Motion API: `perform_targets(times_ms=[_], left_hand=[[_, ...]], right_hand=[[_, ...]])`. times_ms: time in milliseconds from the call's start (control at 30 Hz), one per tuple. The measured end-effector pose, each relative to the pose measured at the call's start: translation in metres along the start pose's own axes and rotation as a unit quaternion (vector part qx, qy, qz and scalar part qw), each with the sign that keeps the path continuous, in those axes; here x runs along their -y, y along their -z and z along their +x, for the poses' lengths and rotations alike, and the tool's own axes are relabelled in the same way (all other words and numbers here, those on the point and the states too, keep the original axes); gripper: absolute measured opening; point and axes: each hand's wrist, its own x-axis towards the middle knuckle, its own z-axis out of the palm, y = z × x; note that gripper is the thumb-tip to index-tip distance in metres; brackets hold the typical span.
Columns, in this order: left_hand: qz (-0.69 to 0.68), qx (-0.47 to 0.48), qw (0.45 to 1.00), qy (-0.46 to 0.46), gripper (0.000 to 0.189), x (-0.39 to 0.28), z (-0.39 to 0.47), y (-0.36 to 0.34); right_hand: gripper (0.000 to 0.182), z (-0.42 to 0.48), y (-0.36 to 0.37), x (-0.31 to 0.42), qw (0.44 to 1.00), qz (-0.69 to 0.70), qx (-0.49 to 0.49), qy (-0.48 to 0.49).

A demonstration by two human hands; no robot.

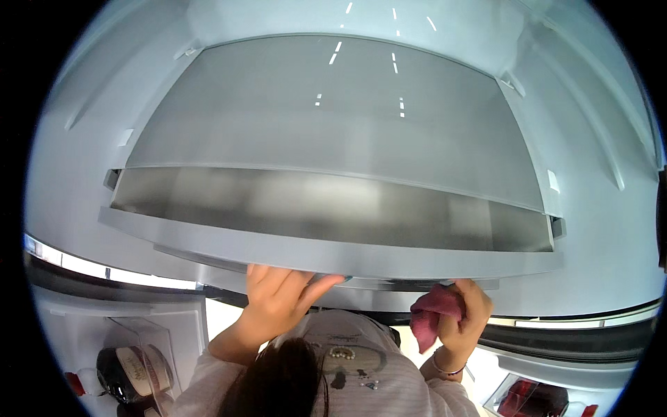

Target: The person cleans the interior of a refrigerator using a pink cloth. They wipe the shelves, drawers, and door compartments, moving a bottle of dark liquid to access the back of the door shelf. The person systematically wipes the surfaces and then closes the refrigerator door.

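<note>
A wide fridge drawer stands partly pulled out, its pale grey front panel [333,255] spanning the view. My left hand [276,299] is on the lower edge of that panel, left of the middle; its fingertips are hidden and the thumb lies along the edge. Farther right, my right hand [469,315] holds a crumpled maroon cloth [437,313] against the same edge, fingertips partly hidden. Behind the panel a strip of the drawer's metallic-looking inside [333,203] shows. Above it lies a flat grey shelf [354,114] with light reflections.
White fridge walls with moulded ribs [599,140] rise on both sides. Open doors flank me: the left door bin [156,333] holds a dark labelled bottle [133,370], and a dark red container [531,399] sits in the right one. Dark door gaskets [563,341] edge them.
</note>
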Motion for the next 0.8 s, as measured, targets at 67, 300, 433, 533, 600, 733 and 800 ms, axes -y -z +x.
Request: perform_targets(times_ms=[67, 300, 433, 533, 600, 733, 800], left_hand=[[-0.002, 0.003, 1.000, -0.005, 0.033, 0.000, -0.001, 0.002], [0.006, 0.031, 0.999, -0.028, 0.027, -0.004, -0.013, 0.014], [-0.020, 0.043, 0.999, -0.025, 0.028, -0.005, -0.022, 0.016], [-0.017, 0.055, 0.998, -0.039, 0.034, -0.008, -0.022, 0.024], [-0.006, 0.067, 0.997, -0.049, 0.034, -0.010, -0.022, 0.030], [-0.010, 0.105, 0.992, -0.063, 0.032, -0.012, -0.024, 0.038], [-0.011, 0.130, 0.989, -0.072, 0.032, -0.013, -0.024, 0.043]], right_hand=[[0.022, -0.003, -0.002, 0.003, 1.000, -0.020, -0.008, -0.002], [0.020, -0.010, 0.013, 0.017, 0.999, -0.037, 0.019, -0.025], [0.021, -0.010, 0.021, 0.022, 0.998, -0.028, 0.041, -0.035], [0.027, -0.016, 0.031, 0.022, 0.995, -0.005, 0.075, -0.059], [0.036, -0.019, 0.040, 0.025, 0.991, -0.021, 0.107, -0.077], [0.037, -0.022, 0.043, 0.027, 0.994, -0.026, 0.096, -0.039], [0.032, -0.022, 0.044, 0.030, 0.996, -0.022, 0.086, -0.023]])
